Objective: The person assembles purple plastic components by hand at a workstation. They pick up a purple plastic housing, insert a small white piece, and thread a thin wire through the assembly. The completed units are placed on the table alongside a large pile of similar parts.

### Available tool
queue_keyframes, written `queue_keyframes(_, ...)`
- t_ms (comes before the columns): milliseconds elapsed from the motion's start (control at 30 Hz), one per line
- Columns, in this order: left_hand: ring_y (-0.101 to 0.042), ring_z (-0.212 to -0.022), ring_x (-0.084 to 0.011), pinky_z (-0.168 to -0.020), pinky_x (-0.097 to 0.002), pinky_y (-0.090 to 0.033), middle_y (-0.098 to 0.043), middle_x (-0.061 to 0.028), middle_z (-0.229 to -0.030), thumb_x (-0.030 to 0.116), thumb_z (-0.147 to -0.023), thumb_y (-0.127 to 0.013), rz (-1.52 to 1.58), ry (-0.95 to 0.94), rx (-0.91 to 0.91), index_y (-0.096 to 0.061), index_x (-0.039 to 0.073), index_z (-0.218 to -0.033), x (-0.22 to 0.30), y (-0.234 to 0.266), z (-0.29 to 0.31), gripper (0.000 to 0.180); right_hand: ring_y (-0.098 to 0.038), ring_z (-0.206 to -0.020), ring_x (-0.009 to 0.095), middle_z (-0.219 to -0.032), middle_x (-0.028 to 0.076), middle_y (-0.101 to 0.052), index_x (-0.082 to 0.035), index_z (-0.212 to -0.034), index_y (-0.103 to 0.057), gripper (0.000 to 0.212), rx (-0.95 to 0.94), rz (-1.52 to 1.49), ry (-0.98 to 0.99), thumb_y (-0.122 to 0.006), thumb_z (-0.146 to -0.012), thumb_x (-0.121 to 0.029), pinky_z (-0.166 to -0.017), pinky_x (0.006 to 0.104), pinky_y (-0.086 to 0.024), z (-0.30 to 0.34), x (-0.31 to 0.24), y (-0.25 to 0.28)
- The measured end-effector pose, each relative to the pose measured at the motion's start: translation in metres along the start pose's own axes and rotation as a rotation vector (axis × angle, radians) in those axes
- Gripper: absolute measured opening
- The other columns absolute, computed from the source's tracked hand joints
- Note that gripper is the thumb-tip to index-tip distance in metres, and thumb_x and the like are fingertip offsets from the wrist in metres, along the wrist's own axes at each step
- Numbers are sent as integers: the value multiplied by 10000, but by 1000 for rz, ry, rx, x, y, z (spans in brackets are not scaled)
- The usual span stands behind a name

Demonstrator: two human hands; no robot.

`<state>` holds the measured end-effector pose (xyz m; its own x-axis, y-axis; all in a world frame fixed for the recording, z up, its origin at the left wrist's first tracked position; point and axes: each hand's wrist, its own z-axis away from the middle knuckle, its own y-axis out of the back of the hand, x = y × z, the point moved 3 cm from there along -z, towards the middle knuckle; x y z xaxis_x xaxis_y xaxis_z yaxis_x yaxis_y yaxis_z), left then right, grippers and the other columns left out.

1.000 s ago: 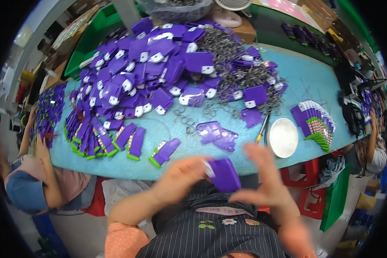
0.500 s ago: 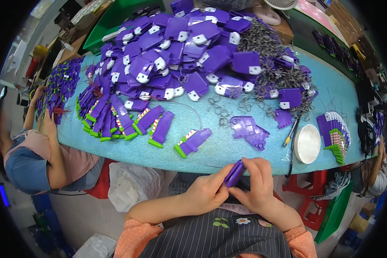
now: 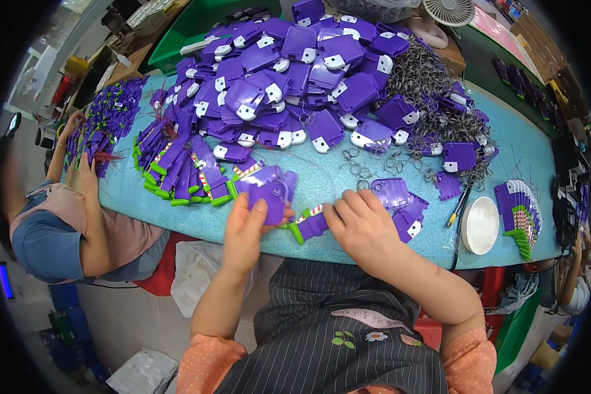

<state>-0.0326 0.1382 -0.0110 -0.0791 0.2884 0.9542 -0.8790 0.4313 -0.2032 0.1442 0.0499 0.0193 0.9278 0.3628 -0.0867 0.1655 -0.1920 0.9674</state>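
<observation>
My left hand (image 3: 244, 233) grips a flat purple plastic shell (image 3: 268, 197) with a round feature on its face, raised over the table. My right hand (image 3: 368, 226) is closed at the right end of a narrow purple piece (image 3: 312, 226) with a green end and a red-and-white striped edge; its fingertips are partly hidden. Beside that hand several purple shells (image 3: 395, 194) overlap on the table, one showing a white corner. Left of my left hand lies a fanned group of green-ended purple pieces (image 3: 190, 167).
A large heap of white-cornered purple shells (image 3: 295, 79) covers the back of the blue table (image 3: 348, 246). Grey metal rings (image 3: 417, 85) pile up beside it. At right are a white bowl (image 3: 479, 225), a pen-like tool (image 3: 458, 207) and stacked pieces (image 3: 519, 213). A co-worker (image 3: 65, 223) sits at left.
My hands have parted from in front of the apron and moved forward over the table. The left now holds a shell; the right has reached the green-ended piece. A white-cornered shell now shows among the overlapping shells.
</observation>
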Motion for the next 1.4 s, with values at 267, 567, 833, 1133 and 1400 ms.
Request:
queue_keyframes(267, -597, -853, -121, -753, -265, -477, -610, -90, -994, 164, -972, -424, -124, -149, -153, -452, -27, -1164, -10, -40, 22, 272, -525, -881, 205, -878, 59, -526, -17, -1019, -585, 312, 62, -184, 160, -548, -735, -140, -720, 303, -422, 32, -3, 35)
queue_keyframes(567, -591, -845, -142, -744, -279, -463, -618, -81, -973, 220, -980, -434, -54, -7, -536, -428, 3, -1184, 3, -77, 35, 298, -535, -752, 205, -897, 42, -522, -81, -1021, -559, 530, 617, -193, -130, -814, -593, -262, -656, 328, -403, 38, -6, 34)
queue_keyframes(833, -627, -912, -183, -793, -312, -488, -631, -137, -1034, 151, -980, -381, -108, 53, -528, -401, -31, -1132, -17, -75, 69, 238, -566, -696, 100, -981, 116, -636, 37, -1181, -511, 317, 337, -1814, -1043, -467, -968, -193, -617, 230, -472, 82, 12, -3)
queue_keyframes(1133, -612, -1015, -243, -872, -353, -488, -573, -181, -1165, 171, -983, -400, 292, 370, -383, -410, 3, -1230, -36, -84, 69, 299, -548, -558, 106, -767, 91, -650, 42, -988, -635, 194, 319, -1049, -789, -618, -816, -46, -493, 250, -428, 75, 13, 45)
queue_keyframes(1400, -558, -1079, -182, -928, -305, -448, -516, -143, -1247, 110, -988, -371, 233, 110, -462, -359, -35, -1298, -14, -104, 75, 342, -559, -541, 212, -698, 106, -595, 47, -907, -637, 247, 531, -349, -354, -688, -665, 50, -470, 301, -443, 74, -12, 58)
